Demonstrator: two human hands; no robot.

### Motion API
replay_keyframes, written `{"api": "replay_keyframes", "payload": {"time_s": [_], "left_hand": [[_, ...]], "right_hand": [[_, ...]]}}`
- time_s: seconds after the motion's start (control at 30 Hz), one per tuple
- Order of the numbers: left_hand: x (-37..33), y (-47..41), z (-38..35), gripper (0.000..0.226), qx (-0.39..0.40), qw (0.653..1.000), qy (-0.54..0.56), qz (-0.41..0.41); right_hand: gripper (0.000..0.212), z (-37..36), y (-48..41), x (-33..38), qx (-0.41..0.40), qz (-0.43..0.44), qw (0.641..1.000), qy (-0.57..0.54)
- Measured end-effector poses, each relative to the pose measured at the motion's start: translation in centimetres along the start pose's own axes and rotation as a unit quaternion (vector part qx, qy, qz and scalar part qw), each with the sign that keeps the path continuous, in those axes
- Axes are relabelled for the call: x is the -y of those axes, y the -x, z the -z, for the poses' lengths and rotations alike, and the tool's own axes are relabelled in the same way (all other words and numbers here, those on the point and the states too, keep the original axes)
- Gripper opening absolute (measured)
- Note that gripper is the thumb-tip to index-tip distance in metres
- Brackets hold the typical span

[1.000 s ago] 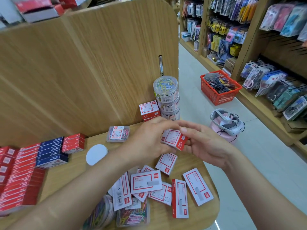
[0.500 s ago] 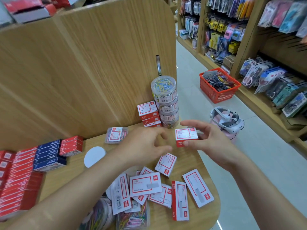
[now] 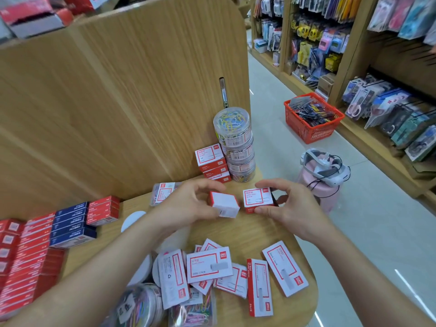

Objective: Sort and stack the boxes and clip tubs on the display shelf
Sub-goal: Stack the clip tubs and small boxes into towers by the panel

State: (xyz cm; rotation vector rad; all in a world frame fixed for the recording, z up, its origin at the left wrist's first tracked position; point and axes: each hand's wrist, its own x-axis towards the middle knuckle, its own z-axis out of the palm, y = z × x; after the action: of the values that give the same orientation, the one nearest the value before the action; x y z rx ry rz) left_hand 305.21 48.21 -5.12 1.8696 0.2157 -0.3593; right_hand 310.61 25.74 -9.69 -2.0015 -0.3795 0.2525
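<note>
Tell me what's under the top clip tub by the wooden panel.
Under the top clip tub stand more clear tubs, stacked down to the shelf. Coloured clips show in the lowest; labels hide most of the others' contents.

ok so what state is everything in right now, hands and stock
left hand, gripping the white-faced box
right hand, gripping the labelled box, label up
clip tubs, stacked upright
red boxes, closed, stacked beside the tubs
flat boxes, closed, scattered at the near edge
red basket, on the floor, filled
</note>
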Motion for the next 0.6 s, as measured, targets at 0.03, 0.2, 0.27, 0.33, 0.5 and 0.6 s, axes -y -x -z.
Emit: {"api": "replay_keyframes", "payload": {"time_s": [0.03,0.2,0.27,0.33,0.5,0.6], "left_hand": [[0.5,0.0,0.3,0.049,0.011,1.000,-0.005,-0.005],[1.4,-0.3,0.4,0.063,0.012,0.999,-0.033,-0.033],[1.4,-0.3,0.4,0.064,0.007,0.997,-0.052,-0.050],[0.9,0.0,0.1,0.053,-0.023,0.992,-0.100,-0.069],[-0.9,0.3,-1.5,0.056,-0.070,0.859,-0.504,-0.054],[-1.1,-0.1,-2.2,0.045,-0.091,0.840,-0.528,-0.078]], "right_hand": [[0.050,-0.2,0.0,0.0,0.006,0.004,1.000,0.003],[0.051,-0.7,-0.4,-0.2,0.032,0.032,0.998,0.041],[0.049,-0.7,-0.6,-0.2,0.043,0.052,0.996,0.056],[0.048,-0.6,-0.7,-0.1,0.048,0.072,0.994,0.061],[0.051,-0.7,-0.8,-0.1,0.048,0.098,0.991,0.071],[0.050,-0.7,-0.8,-0.3,0.065,0.102,0.990,0.067]]}}
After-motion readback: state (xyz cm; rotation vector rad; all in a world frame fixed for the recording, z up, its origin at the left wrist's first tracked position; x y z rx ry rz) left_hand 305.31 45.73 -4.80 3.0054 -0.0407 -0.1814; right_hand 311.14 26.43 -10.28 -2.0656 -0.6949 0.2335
